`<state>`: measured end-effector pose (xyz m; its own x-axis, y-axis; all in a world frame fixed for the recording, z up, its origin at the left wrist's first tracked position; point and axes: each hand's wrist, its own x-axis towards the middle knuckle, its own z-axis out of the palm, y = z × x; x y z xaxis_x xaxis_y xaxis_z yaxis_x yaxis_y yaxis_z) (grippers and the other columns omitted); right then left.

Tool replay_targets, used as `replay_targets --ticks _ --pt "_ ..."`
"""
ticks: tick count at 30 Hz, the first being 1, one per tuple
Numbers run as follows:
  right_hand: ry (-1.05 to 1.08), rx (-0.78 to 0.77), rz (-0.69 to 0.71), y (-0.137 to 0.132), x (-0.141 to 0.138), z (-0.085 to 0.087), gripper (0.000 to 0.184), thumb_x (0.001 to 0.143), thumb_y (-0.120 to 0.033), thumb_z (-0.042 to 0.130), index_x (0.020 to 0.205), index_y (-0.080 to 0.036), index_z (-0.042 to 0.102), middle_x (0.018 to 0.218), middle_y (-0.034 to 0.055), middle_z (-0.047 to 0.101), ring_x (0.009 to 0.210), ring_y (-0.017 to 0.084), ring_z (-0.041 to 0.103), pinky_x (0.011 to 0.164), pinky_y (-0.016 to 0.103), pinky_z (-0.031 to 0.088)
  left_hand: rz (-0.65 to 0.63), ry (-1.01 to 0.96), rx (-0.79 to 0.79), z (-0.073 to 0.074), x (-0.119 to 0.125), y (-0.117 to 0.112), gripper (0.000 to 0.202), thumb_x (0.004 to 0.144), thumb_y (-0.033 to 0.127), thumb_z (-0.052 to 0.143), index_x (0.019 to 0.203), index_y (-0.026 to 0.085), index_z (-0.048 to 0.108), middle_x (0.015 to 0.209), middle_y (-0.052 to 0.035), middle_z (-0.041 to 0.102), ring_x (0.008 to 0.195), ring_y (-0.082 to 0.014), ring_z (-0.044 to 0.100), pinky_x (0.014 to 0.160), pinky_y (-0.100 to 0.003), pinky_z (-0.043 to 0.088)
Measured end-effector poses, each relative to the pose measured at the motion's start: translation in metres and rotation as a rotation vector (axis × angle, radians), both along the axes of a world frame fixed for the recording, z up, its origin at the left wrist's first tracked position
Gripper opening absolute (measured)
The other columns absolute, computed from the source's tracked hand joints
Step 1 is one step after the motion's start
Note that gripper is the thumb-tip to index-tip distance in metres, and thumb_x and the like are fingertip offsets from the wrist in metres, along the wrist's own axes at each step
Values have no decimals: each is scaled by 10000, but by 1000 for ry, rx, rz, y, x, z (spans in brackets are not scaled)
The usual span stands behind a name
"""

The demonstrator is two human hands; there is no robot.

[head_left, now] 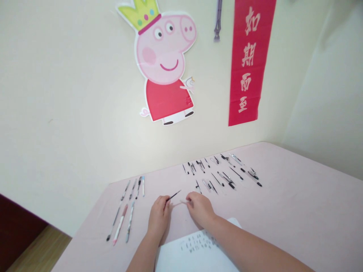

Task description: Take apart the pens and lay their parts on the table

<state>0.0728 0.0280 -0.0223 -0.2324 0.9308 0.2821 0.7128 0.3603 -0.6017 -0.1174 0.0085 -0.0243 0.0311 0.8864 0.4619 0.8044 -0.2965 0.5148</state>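
Fingers of the left hand [159, 214] clamp a slim dark pen part [174, 195] at six o'clock, those of the right hand [202, 208] pinch a thin pale piece [183, 201] nearby, and a red banner [251, 71] at two o'clock reads 如期而至, above handwriting [198, 241] too small to read.

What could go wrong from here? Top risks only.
1. The dark slim piece juts from the left hand; it might slip or get bent.
2. The pale slim piece at the right hand's fingertips is hard to see against the pale tablecloth; if dropped, it could be overlooked.
3. The loose pen parts lie close together, some overlapping, so they could get mixed up.
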Motion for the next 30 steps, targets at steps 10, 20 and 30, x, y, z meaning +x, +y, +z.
replay_targets --ticks 10,20,30 --pt "40 41 -7 -1 1 1 208 714 -200 596 920 -210 572 875 35 599 806 189 550 691 286 367 -39 3 -34 6 4 -2 218 865 277 379 915 194 575 878 -57 604 853 -203 576 787 -387 469" --pt "433 32 116 7 -2 -2 218 808 -198 482 1011 -191 561 909 38 597 776 159 534 729 287 408 -129 16 -64 12 7 -6 222 850 261 394 913 194 596 875 -66 616 855 -196 575 778 -358 468" --pt "557 -20 90 12 -4 -5 125 819 -216 447 799 -188 567 769 18 580 724 161 520 656 273 396 -143 17 -101 12 7 -6 236 862 283 374 921 195 585 892 -75 621 871 -206 574 800 -382 460"
